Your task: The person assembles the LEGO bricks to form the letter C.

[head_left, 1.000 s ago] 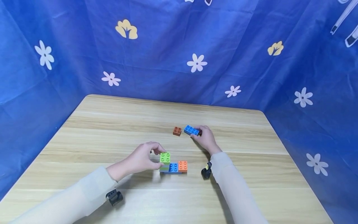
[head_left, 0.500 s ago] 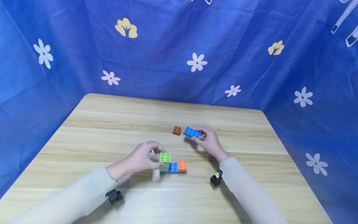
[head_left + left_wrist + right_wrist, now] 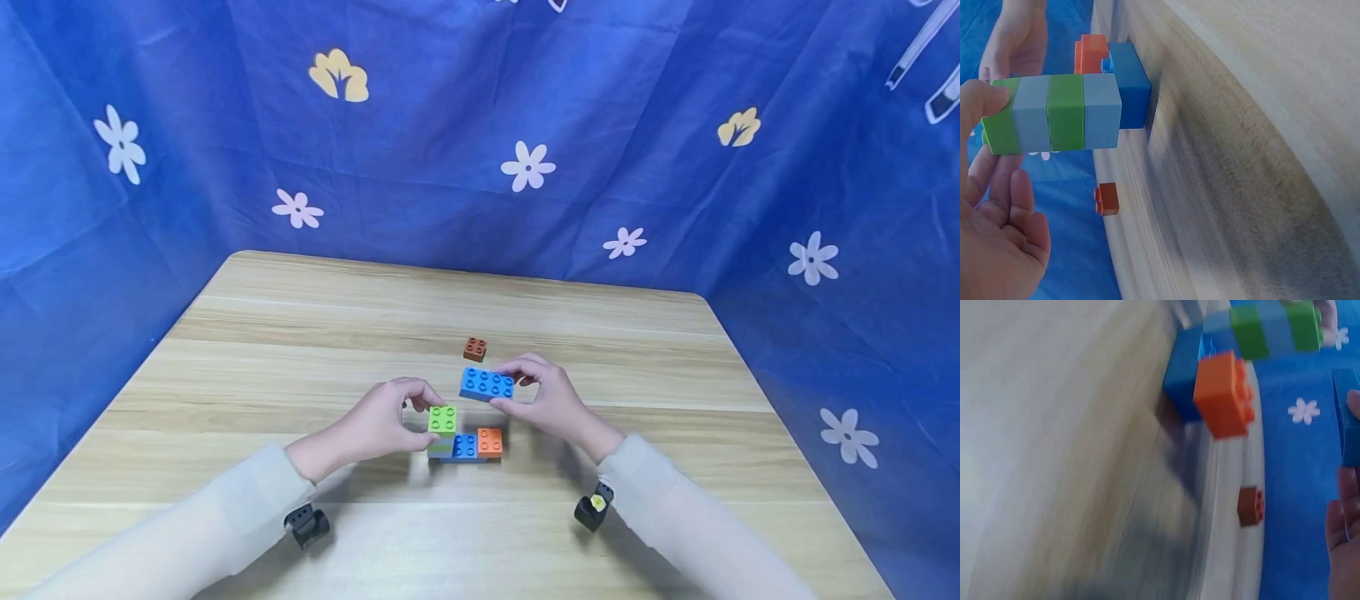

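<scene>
My left hand (image 3: 375,422) pinches the top green brick (image 3: 442,419) of a stack. In the left wrist view the stack alternates green and light blue (image 3: 1102,111), four bricks tall, on one end of a blue base brick (image 3: 1132,85). An orange brick (image 3: 490,442) sits on the base's other end, with blue studs between. My right hand (image 3: 551,400) holds a long blue brick (image 3: 487,384) by its right end, raised above the table behind the orange brick. In the right wrist view that blue brick (image 3: 1347,419) shows at the right edge.
A small brown brick (image 3: 475,349) stands on the wooden table (image 3: 337,308) behind the held blue brick. A blue cloth (image 3: 420,125) with flowers hangs around the back and sides of the table.
My right hand has lifted the long blue brick off the table and brought it left and nearer, from beside the brown brick to behind the orange one. My left hand stays on the stack.
</scene>
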